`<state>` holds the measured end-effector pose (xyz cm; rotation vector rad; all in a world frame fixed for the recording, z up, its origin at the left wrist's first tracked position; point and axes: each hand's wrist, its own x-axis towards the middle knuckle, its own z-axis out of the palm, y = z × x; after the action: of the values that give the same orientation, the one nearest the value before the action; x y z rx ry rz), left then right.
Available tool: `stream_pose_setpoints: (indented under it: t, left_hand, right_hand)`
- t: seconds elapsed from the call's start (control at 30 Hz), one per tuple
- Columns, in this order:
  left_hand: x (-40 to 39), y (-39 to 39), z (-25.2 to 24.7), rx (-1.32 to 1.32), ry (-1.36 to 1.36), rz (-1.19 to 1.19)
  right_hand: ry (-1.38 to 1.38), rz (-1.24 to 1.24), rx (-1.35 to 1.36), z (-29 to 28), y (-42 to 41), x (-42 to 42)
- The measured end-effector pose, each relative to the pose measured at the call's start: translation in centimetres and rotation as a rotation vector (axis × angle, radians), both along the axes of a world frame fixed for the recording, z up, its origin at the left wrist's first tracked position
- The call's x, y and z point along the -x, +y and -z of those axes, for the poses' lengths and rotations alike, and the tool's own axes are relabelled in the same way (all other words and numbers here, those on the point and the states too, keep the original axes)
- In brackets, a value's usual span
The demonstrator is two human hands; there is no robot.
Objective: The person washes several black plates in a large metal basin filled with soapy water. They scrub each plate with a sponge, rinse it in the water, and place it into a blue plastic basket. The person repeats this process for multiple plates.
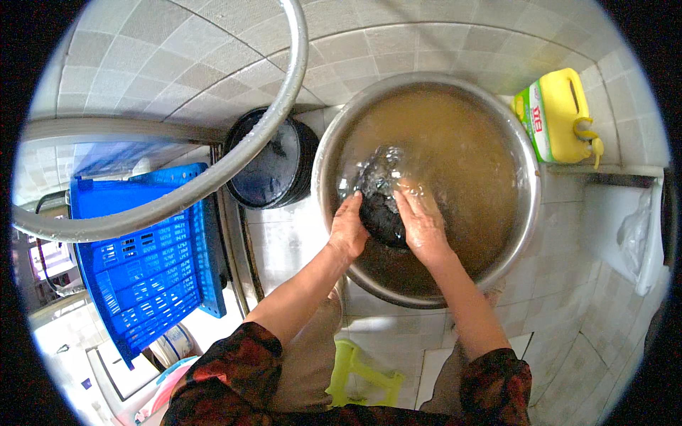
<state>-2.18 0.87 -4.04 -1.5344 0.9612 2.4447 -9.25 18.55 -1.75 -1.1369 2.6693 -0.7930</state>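
Observation:
A wide metal basin (525, 160) of murky brown water stands before me. My left hand (349, 226) is at the left edge of a black object (381, 215), with the thumb up along its rim. On the opposite side, my right hand (423, 221) rests against the same object, its fingers pointing away from me and partly in the water. The black object looks roundish and lies partly under the surface. Ripples and glare hide its far part, so its exact kind cannot be told.
Left of the basin is a stack of round black pans or trays (272, 165). Beyond it stands a blue plastic crate (141, 255). A grey hose (234, 160) arcs across the upper left. A yellow jug (567, 117) stands at right. Below the basin is a yellow-green plastic stool (346, 373).

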Motion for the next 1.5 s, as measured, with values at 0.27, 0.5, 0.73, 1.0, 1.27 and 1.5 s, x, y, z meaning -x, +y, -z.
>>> stream_pose_setpoints:
  t: [0.27, 0.5, 0.73, 1.0, 1.27, 1.5]
  left_hand:
    - [-0.6, 0.8, -0.3, 0.037, -0.036, -0.064]
    - [0.1, 1.4, -3.5, -0.028, 0.012, -0.064]
    - [0.9, 1.8, -4.8, 0.024, 0.001, -0.082]
    - [1.1, 1.9, -3.9, 0.099, -0.089, -0.103]
    - [0.6, 2.2, -4.3, 0.074, -0.068, -0.125]
    - [0.1, 2.0, -3.8, 0.105, -0.053, -0.111]
  right_hand:
    - [0.016, -0.108, 0.021, -1.0, 1.9, -3.6]
    - [-0.234, 0.15, -0.41, 2.3, 4.6, 4.8]
    - [-0.188, 0.148, -0.077, -0.4, 4.8, 0.1]
    - [-0.025, 0.096, 0.084, -1.8, 1.6, 1.2]
    - [-0.035, 0.068, -0.009, -3.0, 1.9, 0.0]
    - [-0.08, -0.132, -0.133, -3.5, 1.5, 0.0]
